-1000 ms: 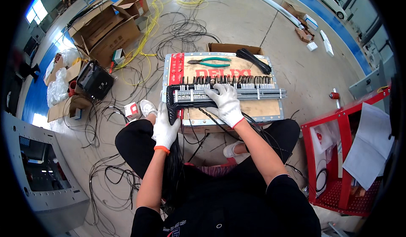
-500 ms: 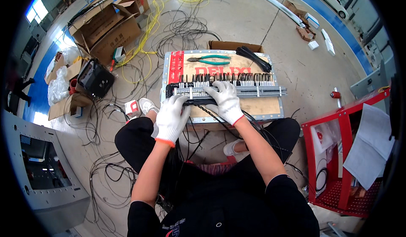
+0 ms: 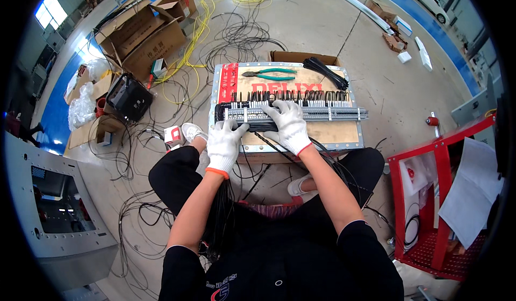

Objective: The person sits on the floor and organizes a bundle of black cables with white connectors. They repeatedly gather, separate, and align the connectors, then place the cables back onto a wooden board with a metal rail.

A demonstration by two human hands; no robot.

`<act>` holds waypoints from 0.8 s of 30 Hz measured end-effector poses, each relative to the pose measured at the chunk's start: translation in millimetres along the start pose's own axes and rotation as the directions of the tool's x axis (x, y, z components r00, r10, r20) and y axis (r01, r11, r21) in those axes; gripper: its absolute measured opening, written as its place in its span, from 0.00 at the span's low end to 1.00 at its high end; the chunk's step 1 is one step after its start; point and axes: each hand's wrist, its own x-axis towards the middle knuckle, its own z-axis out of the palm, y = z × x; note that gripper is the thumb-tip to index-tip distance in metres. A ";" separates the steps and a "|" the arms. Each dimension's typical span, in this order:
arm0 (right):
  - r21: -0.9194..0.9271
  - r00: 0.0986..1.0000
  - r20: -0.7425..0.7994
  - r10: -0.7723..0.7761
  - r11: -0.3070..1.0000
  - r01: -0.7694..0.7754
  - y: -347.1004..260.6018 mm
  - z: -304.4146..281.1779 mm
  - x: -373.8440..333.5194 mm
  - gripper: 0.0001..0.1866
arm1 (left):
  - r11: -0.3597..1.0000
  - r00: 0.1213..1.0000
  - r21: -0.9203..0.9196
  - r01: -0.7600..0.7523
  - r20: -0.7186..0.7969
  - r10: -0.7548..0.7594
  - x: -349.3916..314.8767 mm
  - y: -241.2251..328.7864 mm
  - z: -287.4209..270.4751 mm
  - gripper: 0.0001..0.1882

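A long grey terminal block strip lies across a wooden-topped box, with a row of looped black wires in white sleeves along its far side. Against its near edge runs a bundle of black wires. My left hand, in a white glove with an orange cuff, is closed on the bundle near the left end, thumb pointing right. My right hand, gloved too, grips the strip's middle with fingers over the top and thumb near the bundle. Its palm side is hidden.
Green-handled pliers and a bunch of black cable ties lie beyond the strip. Loose cables and open cardboard boxes cover the floor at far left. A red metal rack stands right, a grey cabinet left.
My left hand has drawn slightly toward me, its thumb now along the wire bundle, which shows more between the hands. The right hand stays on the strip. The whole view has shifted a little.
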 end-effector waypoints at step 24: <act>-0.048 0.972 -0.205 -0.114 0.993 0.107 -9.3 4.7 -0.8 0.35 | 0.995 0.996 -0.037 0.088 0.005 -0.088 8.4 14.1 14.5 0.11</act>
